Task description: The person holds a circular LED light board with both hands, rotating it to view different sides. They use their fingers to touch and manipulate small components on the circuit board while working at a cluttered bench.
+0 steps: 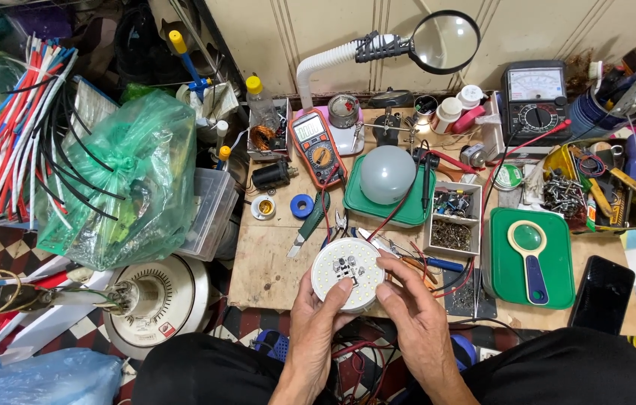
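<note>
A person seated at a crowded wooden counter (265,262) holds a round white LED lamp board (346,274) in both hands, just above the counter's near edge. The left hand (314,322) cups the disc from below, its fingers (304,281) curled on the rim; the right hand (415,315) steadies the other side, its fingers (391,264) pinching the edge. The disc looks light and stiff, yet its small exposed parts at the centre seem fragile, so the rim appears the safest place to grip. Far to the left of the fingers bulges a green plastic bag (127,180), with a white fan housing (157,300) below it. Beyond the fingertips sits a frosted bulb dome (387,174) on a green tray (363,210). To the right lie a green lid with a magnifier (528,251) and a black phone (601,294). An orange multimeter (318,146) stands farther off. Red and black probe leads (400,206) trail just past the fingers, crowding that side.
</note>
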